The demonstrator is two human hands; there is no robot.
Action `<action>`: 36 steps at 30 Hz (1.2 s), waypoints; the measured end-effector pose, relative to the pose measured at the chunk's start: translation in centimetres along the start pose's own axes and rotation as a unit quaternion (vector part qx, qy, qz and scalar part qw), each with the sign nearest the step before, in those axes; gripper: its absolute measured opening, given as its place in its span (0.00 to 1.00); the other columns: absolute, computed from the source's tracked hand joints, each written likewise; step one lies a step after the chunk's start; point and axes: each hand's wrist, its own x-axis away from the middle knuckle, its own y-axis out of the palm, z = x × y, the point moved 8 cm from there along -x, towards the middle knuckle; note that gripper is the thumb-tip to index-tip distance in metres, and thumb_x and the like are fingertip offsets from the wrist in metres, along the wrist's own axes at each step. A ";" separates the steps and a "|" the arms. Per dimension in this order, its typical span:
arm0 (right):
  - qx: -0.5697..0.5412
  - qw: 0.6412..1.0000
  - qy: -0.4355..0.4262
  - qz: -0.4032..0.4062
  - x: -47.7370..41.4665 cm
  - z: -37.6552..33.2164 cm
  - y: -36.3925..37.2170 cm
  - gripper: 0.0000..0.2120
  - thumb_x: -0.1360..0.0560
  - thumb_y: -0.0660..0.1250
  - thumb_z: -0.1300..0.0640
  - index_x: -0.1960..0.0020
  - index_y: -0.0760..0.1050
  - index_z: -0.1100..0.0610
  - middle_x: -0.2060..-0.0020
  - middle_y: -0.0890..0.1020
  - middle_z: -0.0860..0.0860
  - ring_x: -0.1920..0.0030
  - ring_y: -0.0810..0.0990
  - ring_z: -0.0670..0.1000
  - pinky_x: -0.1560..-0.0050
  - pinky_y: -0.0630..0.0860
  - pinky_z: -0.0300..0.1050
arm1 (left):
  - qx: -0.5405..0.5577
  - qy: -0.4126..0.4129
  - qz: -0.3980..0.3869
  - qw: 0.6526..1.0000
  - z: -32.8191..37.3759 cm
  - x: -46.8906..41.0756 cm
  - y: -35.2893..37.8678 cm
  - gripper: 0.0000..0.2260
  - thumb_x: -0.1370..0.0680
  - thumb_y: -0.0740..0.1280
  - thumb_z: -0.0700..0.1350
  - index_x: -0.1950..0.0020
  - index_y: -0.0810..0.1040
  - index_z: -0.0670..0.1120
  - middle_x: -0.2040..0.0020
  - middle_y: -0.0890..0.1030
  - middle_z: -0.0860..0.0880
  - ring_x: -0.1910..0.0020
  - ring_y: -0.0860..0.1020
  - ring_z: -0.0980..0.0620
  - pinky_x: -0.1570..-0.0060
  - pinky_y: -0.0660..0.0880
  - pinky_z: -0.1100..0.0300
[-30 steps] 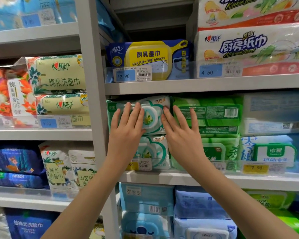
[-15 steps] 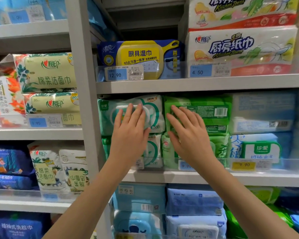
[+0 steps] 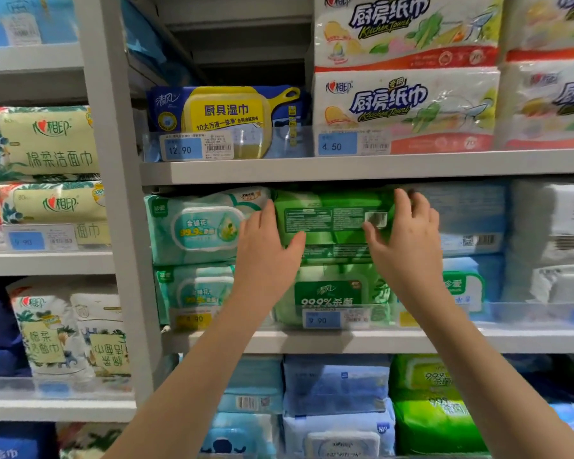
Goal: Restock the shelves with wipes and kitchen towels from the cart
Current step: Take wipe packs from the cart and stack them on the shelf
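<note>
One shelving unit (image 3: pixel 113 207): every level that is seen is filled with packs; the cart is not in view.
Kitchen towels (image 3: pixel 405 104): two packs are stacked at 1 o'clock on the upper level, and more are seen at 2 o'clock. This row is judged to be stocked.
Blue kitchen wipes (image 3: pixel 226 117): only one pack is stood at 12 o'clock, with dark free space above it. Room for more is judged to remain there.
Teal wipes (image 3: pixel 199 226): two packs are stacked at 9 o'clock from the hands, touching the green stack.
Upper green wipes pack (image 3: pixel 332 220): it is laid on the lower green pack (image 3: pixel 332 293) at the centre of the middle level, just under the upper shelf board (image 3: pixel 345 170). Its printed back is turned outward.
Right hand (image 3: pixel 408 240): the fingers are curled over the pack's corner at 2 o'clock and the thumb is pressed on its face, so the pack is held.
Left hand (image 3: pixel 265 256): straight fingers are laid along the pack's edge at 9 o'clock, with the thumb across its face. Whether they reach behind cannot be told.
Price tag (image 3: pixel 322 319): it is fixed at 6 o'clock, below the green stack.
Progress: this pack is judged almost seated, with only squaring left. What remains on the cart cannot be told.
</note>
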 end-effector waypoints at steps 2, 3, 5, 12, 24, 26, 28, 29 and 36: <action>-0.068 0.997 0.018 -0.011 -0.2 0.3 -0.1 0.30 0.22 0.65 0.51 0.26 0.59 0.60 0.34 0.69 0.59 0.36 0.69 0.59 0.42 0.67 0.47 | 0.016 -0.021 -0.005 1.000 -0.2 -0.3 0.0 0.28 0.22 0.63 0.53 0.25 0.60 0.45 0.33 0.68 0.46 0.33 0.62 0.47 0.32 0.61 0.52; -0.097 0.995 0.028 -0.020 -0.2 0.3 -0.1 0.30 0.22 0.65 0.51 0.25 0.58 0.60 0.36 0.70 0.58 0.38 0.70 0.57 0.44 0.68 0.45 | 0.024 -0.031 -0.009 0.999 -0.2 -0.4 0.0 0.27 0.22 0.63 0.53 0.26 0.63 0.44 0.36 0.70 0.46 0.34 0.64 0.47 0.33 0.62 0.52; -0.119 0.991 0.042 -0.038 -0.2 0.3 0.1 0.32 0.23 0.65 0.50 0.25 0.57 0.60 0.36 0.71 0.58 0.37 0.70 0.57 0.42 0.68 0.45 | 0.059 -0.047 -0.018 0.997 -0.3 -0.7 -0.1 0.22 0.22 0.64 0.53 0.31 0.68 0.46 0.43 0.70 0.48 0.38 0.66 0.47 0.36 0.64 0.53; -0.249 0.962 0.094 -0.054 0.4 1.1 -0.5 0.28 0.25 0.67 0.48 0.28 0.65 0.57 0.42 0.72 0.51 0.43 0.72 0.50 0.44 0.69 0.44 | 0.244 -0.051 -0.029 0.968 -0.5 0.0 -0.2 0.05 0.23 0.68 0.50 0.50 0.73 0.56 0.47 0.77 0.51 0.50 0.75 0.58 0.50 0.74 0.65; -0.396 0.899 0.174 -0.071 1.6 1.9 -1.1 0.07 0.24 0.66 0.47 0.50 0.75 0.49 0.54 0.80 0.50 0.54 0.79 0.50 0.50 0.79 0.56 | 0.324 -0.191 -0.077 0.923 -1.5 0.2 0.1 0.14 0.23 0.64 0.58 0.45 0.76 0.49 0.50 0.80 0.54 0.49 0.79 0.52 0.44 0.77 0.50; -0.417 0.887 0.187 -0.071 2.0 1.9 -1.3 0.03 0.25 0.67 0.50 0.51 0.75 0.47 0.52 0.81 0.50 0.51 0.80 0.50 0.47 0.79 0.59 | 0.349 -0.191 -0.087 0.913 -1.2 0.4 0.0 0.10 0.23 0.66 0.55 0.49 0.77 0.50 0.52 0.82 0.53 0.50 0.80 0.52 0.46 0.78 0.52; -0.442 0.874 0.192 -0.063 2.4 1.8 -1.7 0.04 0.25 0.68 0.55 0.53 0.73 0.49 0.55 0.80 0.49 0.53 0.80 0.50 0.47 0.79 0.60 | 0.365 -0.188 -0.094 0.907 -1.2 0.9 -0.3 0.09 0.23 0.68 0.52 0.47 0.77 0.49 0.50 0.82 0.51 0.48 0.81 0.51 0.47 0.78 0.53; -0.455 0.868 0.193 -0.058 2.7 1.7 -1.8 0.05 0.26 0.68 0.56 0.53 0.73 0.50 0.56 0.80 0.48 0.54 0.80 0.49 0.47 0.79 0.59 | 0.371 -0.185 -0.098 0.905 -1.3 1.2 -0.4 0.10 0.24 0.69 0.50 0.46 0.77 0.48 0.48 0.82 0.50 0.47 0.80 0.50 0.46 0.78 0.52; -0.470 0.867 0.151 -0.066 5.1 0.6 -3.2 0.03 0.25 0.68 0.55 0.54 0.80 0.50 0.56 0.84 0.53 0.55 0.83 0.53 0.56 0.81 0.45 | 0.343 -0.066 -0.049 0.936 -1.0 3.2 -2.6 0.13 0.29 0.74 0.39 0.49 0.77 0.53 0.54 0.83 0.56 0.49 0.81 0.51 0.47 0.78 0.54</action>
